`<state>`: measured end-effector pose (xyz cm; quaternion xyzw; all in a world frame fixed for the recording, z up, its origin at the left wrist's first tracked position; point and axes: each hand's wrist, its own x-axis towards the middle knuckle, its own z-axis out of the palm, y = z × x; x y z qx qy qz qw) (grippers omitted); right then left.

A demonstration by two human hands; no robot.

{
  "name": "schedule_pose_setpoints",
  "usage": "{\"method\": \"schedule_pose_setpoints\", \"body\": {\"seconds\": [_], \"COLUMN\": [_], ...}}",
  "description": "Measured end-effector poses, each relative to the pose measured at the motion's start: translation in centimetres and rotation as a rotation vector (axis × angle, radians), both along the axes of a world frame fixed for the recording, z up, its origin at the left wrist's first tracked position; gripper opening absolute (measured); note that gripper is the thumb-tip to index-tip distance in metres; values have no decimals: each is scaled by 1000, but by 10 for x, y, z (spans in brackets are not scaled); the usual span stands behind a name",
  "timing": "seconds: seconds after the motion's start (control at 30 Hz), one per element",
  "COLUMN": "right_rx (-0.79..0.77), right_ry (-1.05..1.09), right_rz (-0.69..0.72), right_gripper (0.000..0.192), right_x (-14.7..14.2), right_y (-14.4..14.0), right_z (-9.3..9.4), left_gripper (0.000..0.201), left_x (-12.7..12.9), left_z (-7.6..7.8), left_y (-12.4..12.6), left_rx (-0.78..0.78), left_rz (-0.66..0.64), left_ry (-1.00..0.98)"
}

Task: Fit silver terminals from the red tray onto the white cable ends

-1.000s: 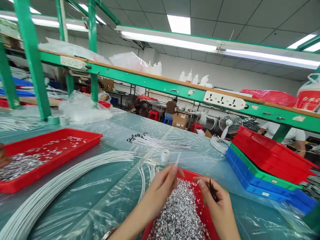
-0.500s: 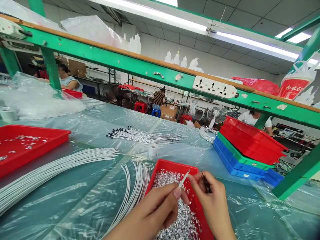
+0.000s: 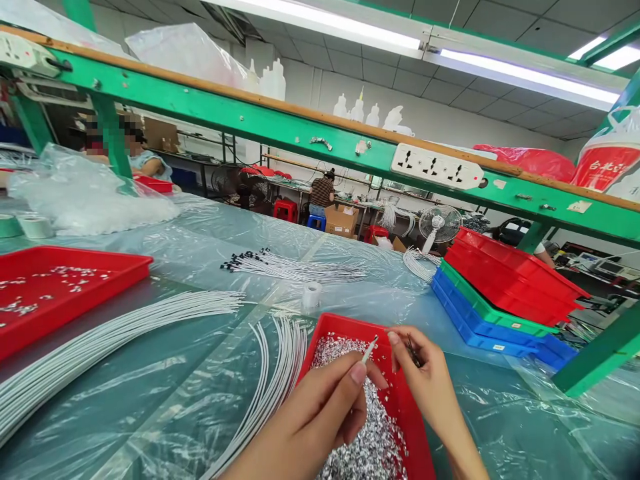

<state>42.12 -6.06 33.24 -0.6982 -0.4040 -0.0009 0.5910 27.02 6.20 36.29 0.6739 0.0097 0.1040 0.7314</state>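
Note:
My left hand (image 3: 327,403) pinches a white cable (image 3: 369,351) between thumb and index finger, its end pointing up and to the right. To the right of that tip is my right hand (image 3: 425,377), curled around a dark thin tool that looks like tweezers (image 3: 415,355); thumb and index finger are close together, and anything tiny between them is too small to make out. Beneath both hands lies a red tray (image 3: 345,324) heaped with small shiny metal pieces (image 3: 373,427). A loose bunch of white cables (image 3: 280,360) lies left of the tray.
A long bundle of white cables (image 3: 125,333) curves across the left. Another red tray (image 3: 120,267) holds scattered metal bits. Black-ended cables (image 3: 295,269) and a white tape roll (image 3: 311,295) lie beyond. Stacked bins (image 3: 510,273) stand right, under a green shelf beam (image 3: 320,143).
My right hand has drawn slightly away from the cable's tip, widening the gap. The left hand keeps its pinch on the cable. The view has shifted a little.

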Motion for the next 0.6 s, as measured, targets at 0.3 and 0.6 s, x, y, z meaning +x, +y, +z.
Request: {"method": "schedule_pose_setpoints", "body": {"seconds": [0.3,0.6], "right_rx": [42,88], "right_ry": [225,333], "right_rz": [111,215], "right_gripper": [47,51], "right_x": [3,-3], "right_y": [1,-6], "right_z": [6,0], "left_gripper": [45,47], "left_x": [7,9], "left_z": [-12,-5], "left_y": [9,0], "left_rx": [39,-160], "left_rz": [-3,-43], "left_ry": [-97,-1]}}
